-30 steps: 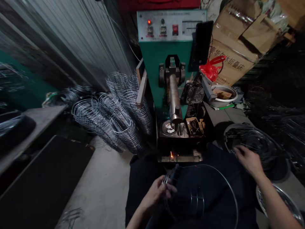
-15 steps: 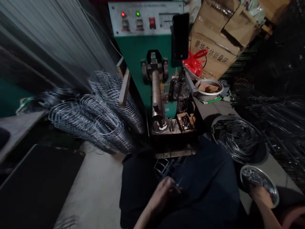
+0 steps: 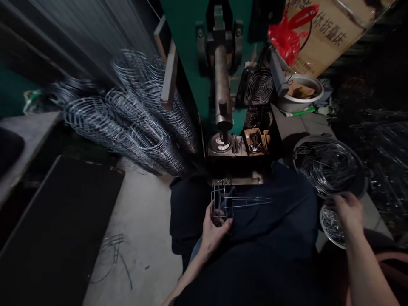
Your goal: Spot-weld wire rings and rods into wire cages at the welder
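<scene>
Plainly, the wire frame (image 3: 219,197) looks thin and silvery.

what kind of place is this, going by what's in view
Probably a small metalworking workshop making wire goods. A green machine with a thick metal arm stands ahead, stacks of ringed wire frames lean beside it, and the left hand holds a wire piece.
</scene>
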Available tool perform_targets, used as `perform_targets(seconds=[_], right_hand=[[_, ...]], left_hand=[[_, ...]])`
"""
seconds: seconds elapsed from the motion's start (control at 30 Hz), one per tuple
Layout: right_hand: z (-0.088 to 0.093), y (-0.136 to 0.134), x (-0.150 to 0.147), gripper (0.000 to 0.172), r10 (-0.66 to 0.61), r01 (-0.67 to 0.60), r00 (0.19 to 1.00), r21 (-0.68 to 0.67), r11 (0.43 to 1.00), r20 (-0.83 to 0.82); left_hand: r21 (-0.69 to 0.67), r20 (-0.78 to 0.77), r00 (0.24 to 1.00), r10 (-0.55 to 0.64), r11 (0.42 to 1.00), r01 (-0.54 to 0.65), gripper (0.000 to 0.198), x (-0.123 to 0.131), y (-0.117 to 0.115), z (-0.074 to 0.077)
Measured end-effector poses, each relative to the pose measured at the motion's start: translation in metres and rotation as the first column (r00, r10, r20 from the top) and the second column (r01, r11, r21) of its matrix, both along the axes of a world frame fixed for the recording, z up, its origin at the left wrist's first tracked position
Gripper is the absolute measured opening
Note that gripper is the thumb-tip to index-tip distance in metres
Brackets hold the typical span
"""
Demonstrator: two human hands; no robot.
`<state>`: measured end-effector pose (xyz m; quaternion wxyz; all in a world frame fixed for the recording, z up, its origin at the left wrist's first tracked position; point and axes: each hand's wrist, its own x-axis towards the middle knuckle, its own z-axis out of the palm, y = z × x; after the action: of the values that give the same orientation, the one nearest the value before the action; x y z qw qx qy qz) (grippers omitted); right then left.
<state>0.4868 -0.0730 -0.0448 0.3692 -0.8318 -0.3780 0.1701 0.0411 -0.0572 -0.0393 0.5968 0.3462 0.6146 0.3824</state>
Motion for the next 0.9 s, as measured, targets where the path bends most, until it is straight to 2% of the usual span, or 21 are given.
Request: perform_targets(seconds=[0.07, 0.13, 0.17, 0.2, 0.23, 0.33, 0.4, 0.47, 0.57, 0.63, 0.73, 0.83, 0.9], right_hand=[[0.021, 0.038, -0.053, 0.023, 0.159, -0.101, 0.943, 0.205, 0.974, -0.293], [0.039, 0.071, -0.107, 0.020, 0.371, -0.247, 0.873, 0.368, 0.897, -0.318], [0.047, 0.085, -0.131, 0.014, 0.475, -0.342, 0.828, 0.401, 0.850, -0.300], [0.054, 0.096, -0.153, 0.006, 0.572, -0.453, 0.782, 0.403, 0.795, -0.249], [0.061, 0.105, -0.171, 0.005, 0.658, -0.565, 0.732, 0.381, 0.732, -0.178], [0.075, 0.124, -0.206, 0.018, 0.824, -0.820, 0.557, 0.228, 0.525, 0.102], [0.077, 0.134, -0.217, 0.021, 0.855, -0.897, 0.442, 0.130, 0.423, 0.271], [0.073, 0.144, -0.224, 0.024, 0.857, -0.930, 0.358, 0.060, 0.363, 0.370], [0.062, 0.156, -0.232, 0.027, 0.846, -0.938, 0.312, 0.000, 0.346, 0.433], [0.057, 0.162, -0.237, 0.034, 0.822, -0.933, 0.299, -0.033, 0.359, 0.484], [0.059, 0.167, -0.243, 0.043, 0.768, -0.914, 0.294, -0.069, 0.401, 0.569], [0.067, 0.174, -0.246, 0.034, 0.721, -0.897, 0.322, -0.046, 0.439, 0.613], [0.071, 0.181, -0.246, 0.028, 0.717, -0.909, 0.338, 0.013, 0.417, 0.610]], left_hand=[[0.029, -0.011, 1.000, 0.027, 0.999, -0.026, 0.092, 0.004, 0.004, -0.001], [0.073, -0.050, 0.997, 0.062, 0.996, -0.058, 0.093, 0.006, 0.013, -0.001], [0.099, -0.078, 0.994, 0.082, 0.992, -0.074, 0.093, 0.006, 0.019, 0.001], [0.126, -0.107, 0.989, 0.103, 0.988, -0.090, 0.092, 0.005, 0.026, 0.003], [0.151, -0.134, 0.983, 0.123, 0.983, -0.102, 0.091, 0.004, 0.034, 0.005], [0.204, -0.191, 0.968, 0.162, 0.971, -0.122, 0.089, -0.001, 0.056, 0.014], [0.222, -0.218, 0.959, 0.181, 0.966, -0.132, 0.088, -0.004, 0.067, 0.018], [0.234, -0.221, 0.955, 0.196, 0.962, -0.143, 0.085, -0.006, 0.077, 0.019], [0.242, -0.172, 0.963, 0.209, 0.956, -0.164, 0.083, -0.006, 0.088, 0.018], [0.236, -0.144, 0.965, 0.221, 0.954, -0.183, 0.084, -0.005, 0.095, 0.018], [0.222, -0.123, 0.966, 0.229, 0.955, -0.198, 0.087, -0.003, 0.105, 0.021], [0.208, -0.085, 0.968, 0.235, 0.955, -0.213, 0.091, -0.002, 0.114, 0.028], [0.201, -0.051, 0.966, 0.252, 0.950, -0.237, 0.095, -0.003, 0.119, 0.032]])
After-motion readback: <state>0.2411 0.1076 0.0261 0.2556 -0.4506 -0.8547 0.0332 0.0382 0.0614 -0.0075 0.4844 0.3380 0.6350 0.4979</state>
